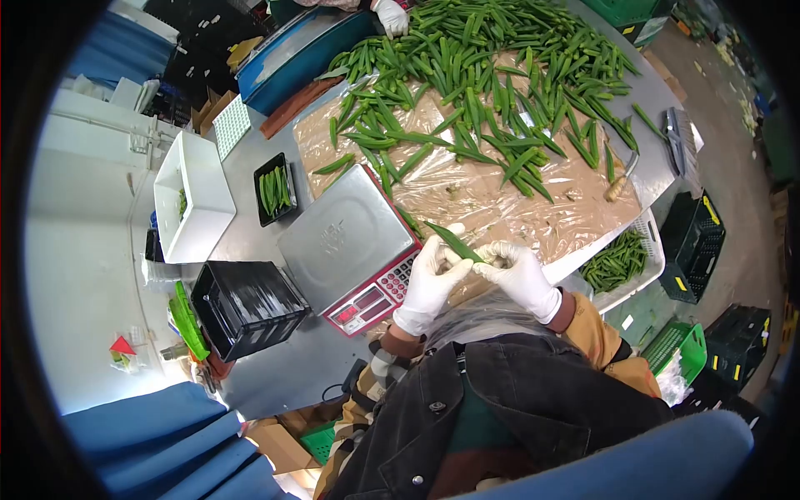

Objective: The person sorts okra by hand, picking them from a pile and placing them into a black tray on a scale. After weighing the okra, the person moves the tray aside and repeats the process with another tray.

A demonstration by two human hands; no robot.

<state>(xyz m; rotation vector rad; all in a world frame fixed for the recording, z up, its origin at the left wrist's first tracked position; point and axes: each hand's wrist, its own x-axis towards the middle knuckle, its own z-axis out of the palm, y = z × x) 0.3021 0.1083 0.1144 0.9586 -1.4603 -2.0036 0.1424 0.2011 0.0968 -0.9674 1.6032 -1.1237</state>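
Note:
A single green okra pod is held between my two white-gloved hands, close to my body. My left hand is closed around its side, fingers and thumb gripping it. At the pod's near end, my right hand pinches with thumb and fingers; the tip there is partly covered. Beyond them spreads a large heap of okra on brown, plastic-covered cardboard. Left of my hands sits a red and silver weighing scale with nothing on its plate.
A black tray of okra lies behind the scale, near a white foam box. Stacked black trays stand at left. On the right is a white basket of okra. Across the table, another person's gloved hand touches the heap.

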